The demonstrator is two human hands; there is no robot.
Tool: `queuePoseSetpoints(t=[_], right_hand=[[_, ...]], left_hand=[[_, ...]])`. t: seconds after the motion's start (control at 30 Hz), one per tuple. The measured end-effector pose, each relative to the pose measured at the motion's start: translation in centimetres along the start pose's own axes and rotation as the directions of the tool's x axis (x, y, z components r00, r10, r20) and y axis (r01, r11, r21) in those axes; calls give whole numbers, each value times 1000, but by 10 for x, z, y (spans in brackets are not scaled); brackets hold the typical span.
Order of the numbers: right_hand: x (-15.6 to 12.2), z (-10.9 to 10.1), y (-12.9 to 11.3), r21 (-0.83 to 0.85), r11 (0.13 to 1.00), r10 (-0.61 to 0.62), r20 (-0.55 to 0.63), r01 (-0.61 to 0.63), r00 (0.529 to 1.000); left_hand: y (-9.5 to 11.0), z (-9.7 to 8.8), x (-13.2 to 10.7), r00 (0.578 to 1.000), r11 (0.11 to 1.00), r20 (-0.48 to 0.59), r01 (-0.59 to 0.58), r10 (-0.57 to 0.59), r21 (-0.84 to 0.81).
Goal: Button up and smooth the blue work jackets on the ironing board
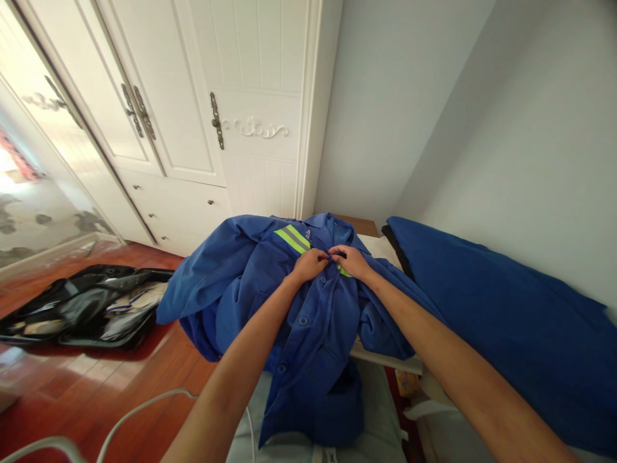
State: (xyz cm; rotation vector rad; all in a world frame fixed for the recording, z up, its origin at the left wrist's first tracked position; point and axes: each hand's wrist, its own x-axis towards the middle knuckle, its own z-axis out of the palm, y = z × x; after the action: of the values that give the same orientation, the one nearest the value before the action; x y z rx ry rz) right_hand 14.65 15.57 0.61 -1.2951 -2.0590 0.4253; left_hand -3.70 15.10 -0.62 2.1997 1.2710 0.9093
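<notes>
A blue work jacket (255,276) with a yellow-green and grey reflective stripe (292,238) lies spread out in front of me, its collar at the far end. Buttons run down its front opening, and the lower hem hangs toward me. My left hand (311,264) pinches the front edge of the jacket near the chest. Close beside it, my right hand (351,262) is closed on the same edge from the other side. The fingertips of both hands nearly meet there. Whether a button sits between them is too small to make out.
White wardrobe doors (260,71) stand behind the jacket. To the right lies a large blue cloth (482,289) along the wall. On the wooden floor (144,386) at left is an open black suitcase (139,325) with clothes. A pale cable (139,405) curves at lower left.
</notes>
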Motion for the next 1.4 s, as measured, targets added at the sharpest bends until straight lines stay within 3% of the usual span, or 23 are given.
queuePoseSetpoints(t=[0.27,0.53,0.77,1.07,1.4], right_hand=[[1,-2,-7,-177,984,-31,41,37,999],[-10,-5,-14,-306,944,-111,66,126,992],[-8,-11,-22,-432,871,-164,188,231,968],[-14,-9,-34,-591,783,-115,164,191,980],[-12,-5,-34,-567,802,-106,174,188,979]], left_hand=[[1,1,2,997,995,-17,70,-71,-66],[8,-1,-4,997,999,-71,27,-29,-29],[11,-2,-7,997,999,-77,6,-4,31],[10,0,-7,996,998,-89,-2,7,62],[10,-2,-5,998,999,-59,-11,14,53]])
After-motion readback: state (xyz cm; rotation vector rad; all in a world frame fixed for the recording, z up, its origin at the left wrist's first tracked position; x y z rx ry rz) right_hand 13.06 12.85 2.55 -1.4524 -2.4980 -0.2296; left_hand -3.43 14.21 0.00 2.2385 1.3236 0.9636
